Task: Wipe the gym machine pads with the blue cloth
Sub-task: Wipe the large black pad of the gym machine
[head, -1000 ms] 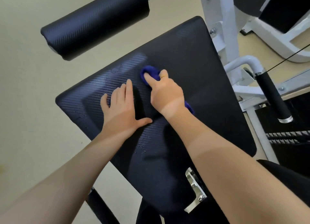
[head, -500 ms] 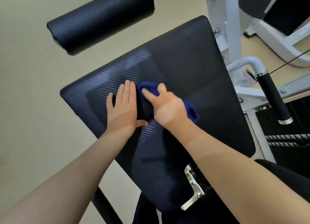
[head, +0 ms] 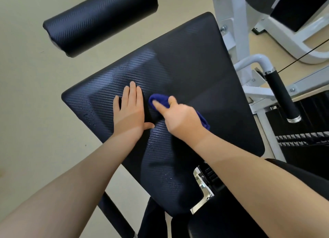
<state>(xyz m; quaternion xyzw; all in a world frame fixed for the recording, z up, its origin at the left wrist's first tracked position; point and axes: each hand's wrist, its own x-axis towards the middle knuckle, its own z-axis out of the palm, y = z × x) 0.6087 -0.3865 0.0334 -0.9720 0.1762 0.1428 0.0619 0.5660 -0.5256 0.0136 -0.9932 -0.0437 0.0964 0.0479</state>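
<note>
Left hand: flat on the flat pad, palm down, fingers straight and close together, thumb splayed toward the right. It holds nothing and presses the pad surface.

Right hand: on the blue cloth, just right of the left hand. Forefinger and thumb stretch forward over the bunched cloth; the other fingers curl down around it. A tail of cloth shows past the far side of the wrist. Cloth lies on the pad near its middle, touching the surface.

Flat pad: large, black, woven-look texture, tilted, far edge higher in view. Small water droplets speckle the left part, and more sit on the near part below the hands. A paler sheen runs across the surface far-left of the hands.

No containers in view.

Around: a black roller pad of the same texture hangs beyond the flat pad, far left, apart from it. White machine frame stands on the right. A black handle grip with a metal end cap sticks out near the pad's right edge. A chrome bracket sits at the pad's near edge beside the right forearm. A thin black cable crosses far right. Beige floor beneath. Nothing lies between the hands and the pad surface.
</note>
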